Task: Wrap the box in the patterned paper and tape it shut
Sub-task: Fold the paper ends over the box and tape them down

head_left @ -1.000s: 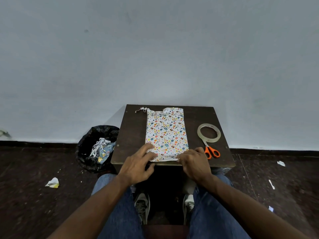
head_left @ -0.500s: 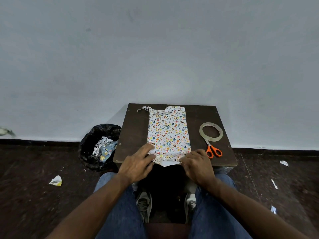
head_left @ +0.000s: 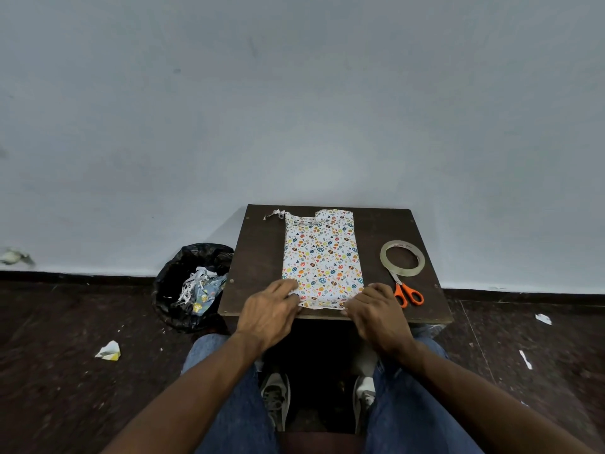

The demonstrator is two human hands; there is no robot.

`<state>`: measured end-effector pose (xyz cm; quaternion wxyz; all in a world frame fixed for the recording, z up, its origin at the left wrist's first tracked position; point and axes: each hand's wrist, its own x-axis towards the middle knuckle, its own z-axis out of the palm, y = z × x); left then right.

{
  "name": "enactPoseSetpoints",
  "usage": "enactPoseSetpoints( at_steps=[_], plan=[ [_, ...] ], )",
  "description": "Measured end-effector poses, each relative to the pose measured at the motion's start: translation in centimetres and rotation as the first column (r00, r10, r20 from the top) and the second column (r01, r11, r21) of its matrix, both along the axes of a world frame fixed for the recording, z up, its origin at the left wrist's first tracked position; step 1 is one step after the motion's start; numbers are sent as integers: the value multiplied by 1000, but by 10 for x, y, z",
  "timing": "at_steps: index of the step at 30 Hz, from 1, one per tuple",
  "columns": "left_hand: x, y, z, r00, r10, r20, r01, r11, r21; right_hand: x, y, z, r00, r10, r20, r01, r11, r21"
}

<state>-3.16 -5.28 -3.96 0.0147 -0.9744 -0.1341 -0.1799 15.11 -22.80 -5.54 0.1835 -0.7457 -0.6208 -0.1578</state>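
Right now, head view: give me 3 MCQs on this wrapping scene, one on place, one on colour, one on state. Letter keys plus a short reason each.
1. Where does the tape roll lie?
A. on the table, right of the wrapped box
B. in the bin
C. on the floor

2. What colour are the scissors' handles?
A. blue
B. orange
C. black

3. What are the two hands doing?
A. lifting the tape
B. holding the scissors
C. working the paper at the box's near end

Answers:
1 A: the roll sits on the dark tabletop beside the box, with the scissors just in front of it.
2 B: both loops are bright orange.
3 C: the left hand and right hand sit at the near corners, fingers on the paper edge; the exact grip is hidden.
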Motion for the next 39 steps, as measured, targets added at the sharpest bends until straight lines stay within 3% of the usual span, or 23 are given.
enactPoseSetpoints(
  at_steps=[5,9,16,19,23,32,39],
  plan=[
    [0,-4,6,1000,20,-22,-21,1000,-16,1,-1,-3,997,74,-29,-72,996,58],
    [0,-1,6,999,16,-33,-16,1000,2,2,-1,-2,996,66,-66,-65,998,12],
    [6,-2,10,999,37,-25,-36,999,20,11,12,26,980,30,-197,-65,982,-176],
    [6,-2,11,997,53,-50,-53,999,11,21,20,42,929,-72,-364,-60,939,-339],
    [9,-2,13,993,61,-105,-63,998,-11,28,32,56,899,-153,-411,-58,887,-458],
    [13,-2,20,983,76,-168,-82,996,-32,34,31,53,763,-234,-603,-55,905,-422],
    [18,-10,29,965,131,-228,-145,988,-45,29,21,34,654,-111,-748,2,989,-145]
  ],
)
